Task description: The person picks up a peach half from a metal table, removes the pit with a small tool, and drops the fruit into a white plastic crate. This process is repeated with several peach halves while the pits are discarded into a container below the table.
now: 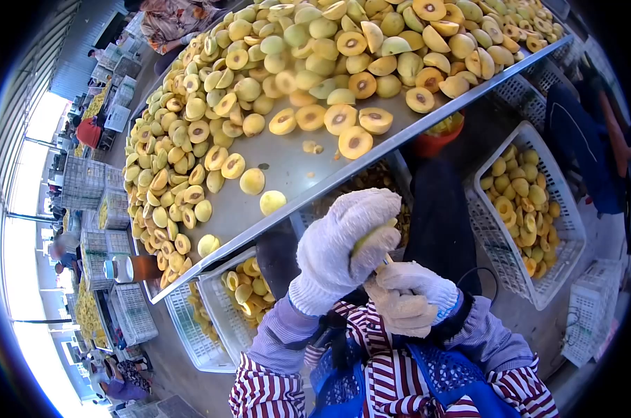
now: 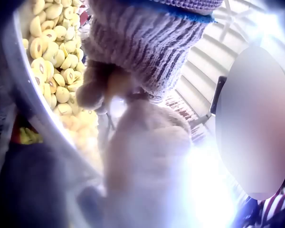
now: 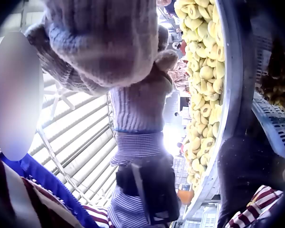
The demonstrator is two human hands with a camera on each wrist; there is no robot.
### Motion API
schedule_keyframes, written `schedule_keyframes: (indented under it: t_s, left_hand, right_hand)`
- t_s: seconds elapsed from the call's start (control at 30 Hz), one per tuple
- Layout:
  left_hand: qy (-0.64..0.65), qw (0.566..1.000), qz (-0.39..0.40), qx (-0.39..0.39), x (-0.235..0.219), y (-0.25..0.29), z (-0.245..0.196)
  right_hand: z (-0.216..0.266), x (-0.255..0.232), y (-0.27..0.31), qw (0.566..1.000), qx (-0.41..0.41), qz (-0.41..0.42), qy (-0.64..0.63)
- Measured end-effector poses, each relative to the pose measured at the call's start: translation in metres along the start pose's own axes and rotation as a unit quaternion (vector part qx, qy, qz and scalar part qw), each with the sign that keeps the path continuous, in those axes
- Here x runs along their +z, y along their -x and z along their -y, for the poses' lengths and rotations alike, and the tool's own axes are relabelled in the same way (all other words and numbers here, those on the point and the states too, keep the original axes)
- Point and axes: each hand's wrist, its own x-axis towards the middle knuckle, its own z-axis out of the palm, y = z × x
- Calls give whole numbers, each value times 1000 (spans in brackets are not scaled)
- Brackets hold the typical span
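Both hands wear white knit gloves and meet close together over the lap. In the head view my left hand grips a yellow peach, mostly hidden by the glove's fingers. Just below it my right hand, its glove stained tan at the fingers, curls round a small thin tool. Only a short bit of that tool shows, pointing at the peach. The wrist views show the gloves close up, with the work between them blurred and largely covered.
A metal-edged table in front bears a big heap of halved peaches, many with pits. White crates of peaches stand at the right and lower left. A red bucket sits under the table edge. A jar stands at the left corner.
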Motion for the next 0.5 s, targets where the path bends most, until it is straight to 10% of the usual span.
schedule_keyframes:
  t_s: [0.07, 0.17, 0.3, 0.5]
  left_hand:
    - [-38, 996, -1, 78, 1, -2, 6]
    - [172, 972, 71, -144, -7, 1, 0]
    - [30, 994, 28, 100, -3, -5, 7]
    - [140, 951, 71, -268, -4, -9, -18]
  right_hand:
    - [-1, 4, 1, 998, 12, -37, -53]
    - [-5, -2, 0, 995, 14, 54, -79]
    - [-10, -7, 4, 991, 14, 61, -121]
    - [-9, -9, -3, 999, -12, 43, -25]
